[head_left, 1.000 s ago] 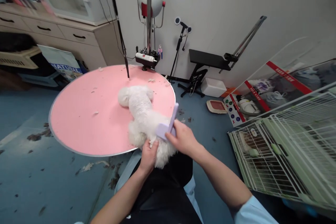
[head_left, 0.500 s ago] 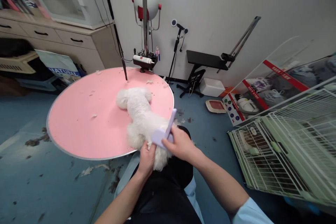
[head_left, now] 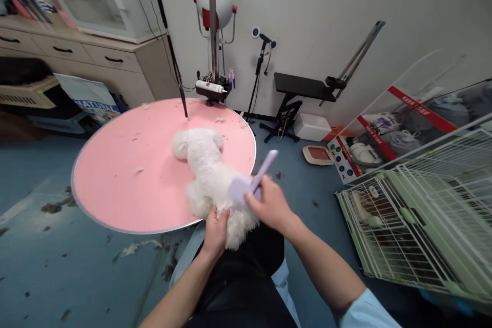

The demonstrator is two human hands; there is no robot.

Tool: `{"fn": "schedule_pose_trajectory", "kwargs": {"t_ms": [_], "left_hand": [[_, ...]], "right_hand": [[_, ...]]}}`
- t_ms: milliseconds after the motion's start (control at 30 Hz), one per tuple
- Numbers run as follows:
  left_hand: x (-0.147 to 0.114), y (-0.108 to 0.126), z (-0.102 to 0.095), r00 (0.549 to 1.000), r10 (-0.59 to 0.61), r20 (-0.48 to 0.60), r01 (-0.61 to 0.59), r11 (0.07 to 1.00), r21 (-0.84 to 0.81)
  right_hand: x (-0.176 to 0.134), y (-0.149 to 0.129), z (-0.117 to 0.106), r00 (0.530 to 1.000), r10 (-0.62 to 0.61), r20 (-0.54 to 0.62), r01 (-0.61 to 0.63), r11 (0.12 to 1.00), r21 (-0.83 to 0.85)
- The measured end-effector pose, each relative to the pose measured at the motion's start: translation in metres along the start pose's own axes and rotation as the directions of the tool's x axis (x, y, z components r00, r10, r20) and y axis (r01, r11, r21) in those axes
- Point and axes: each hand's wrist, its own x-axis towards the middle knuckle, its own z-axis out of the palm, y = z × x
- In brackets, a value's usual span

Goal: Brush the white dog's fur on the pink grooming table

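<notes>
A fluffy white dog [head_left: 207, 161] lies on the round pink table [head_left: 115, 179], its head toward the far side and its rear at the near edge, by my lap. My left hand [head_left: 216, 228] is closed on the white fur near the dog's hind end. In my right hand [head_left: 271, 205] is a lavender slicker brush [head_left: 246, 189], gripped by its head and handle base, with the handle pointing up and right. The brush head is just over the dog's rear; whether its pins touch the fur is hidden.
A tool holder [head_left: 213, 89] with a white tube sits at the table's far edge, beside a metal post and hanging black strap [head_left: 180, 82]. Green wire cages [head_left: 400, 230] stand at right. Fur clumps [head_left: 52, 207] litter the blue floor.
My right hand has moved the brush slightly up and to the right, away from my left hand. My left hand keeps its hold on the fur, and the dog stays in place.
</notes>
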Motion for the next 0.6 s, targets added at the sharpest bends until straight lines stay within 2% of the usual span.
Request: {"fn": "schedule_pose_trajectory", "kwargs": {"t_ms": [67, 100, 200, 233, 300, 333, 367, 400, 467, 500, 533, 600], "left_hand": [[0.001, 0.000, 0.000, 1.000, 0.007, 0.015, -0.007, 1.000, -0.012], [0.001, 0.000, 0.000, 1.000, 0.008, 0.018, -0.008, 1.000, -0.013], [0.003, 0.000, -0.001, 1.000, -0.011, 0.020, 0.011, 1.000, -0.003], [0.003, 0.000, -0.002, 1.000, -0.019, 0.021, 0.019, 1.000, 0.002], [0.004, 0.000, -0.003, 1.000, -0.019, 0.023, 0.019, 1.000, 0.014], [0.005, 0.000, -0.004, 1.000, -0.015, 0.022, 0.015, 1.000, 0.019], [0.005, 0.000, -0.004, 1.000, -0.012, 0.018, 0.012, 1.000, 0.023], [0.005, 0.000, -0.005, 1.000, -0.012, 0.011, 0.012, 1.000, 0.027], [0.006, 0.001, -0.006, 1.000, -0.021, -0.006, 0.022, 0.999, 0.031], [0.006, 0.001, -0.006, 1.000, -0.027, -0.009, 0.028, 0.999, 0.027], [0.006, 0.002, -0.006, 0.999, -0.033, -0.003, 0.033, 0.999, 0.020], [0.008, 0.003, -0.006, 0.998, -0.048, 0.035, 0.048, 0.999, -0.004]], "right_hand": [[0.002, -0.001, 0.000, 0.991, -0.056, 0.122, 0.057, 0.998, -0.008], [0.003, -0.002, 0.000, 0.993, -0.046, 0.105, 0.052, 0.997, -0.055], [0.008, -0.002, -0.003, 0.994, 0.026, -0.103, -0.042, 0.987, -0.155], [0.010, -0.003, -0.004, 0.996, 0.013, -0.092, -0.025, 0.991, -0.133], [0.013, -0.004, -0.009, 0.995, -0.050, 0.090, 0.056, 0.996, -0.063], [0.015, -0.004, -0.011, 0.979, -0.074, 0.188, 0.085, 0.995, -0.051], [0.017, -0.005, -0.015, 0.970, -0.070, 0.233, 0.090, 0.993, -0.074], [0.019, -0.005, -0.018, 0.979, -0.034, 0.203, 0.060, 0.990, -0.127], [0.022, -0.004, -0.021, 0.997, 0.067, -0.022, -0.070, 0.976, -0.204], [0.022, -0.003, -0.020, 0.991, 0.084, -0.108, -0.102, 0.979, -0.175], [0.022, 0.000, -0.017, 0.991, 0.074, -0.115, -0.085, 0.992, -0.095], [0.023, 0.010, -0.006, 0.998, 0.034, 0.043, -0.042, 0.976, 0.213]]}}
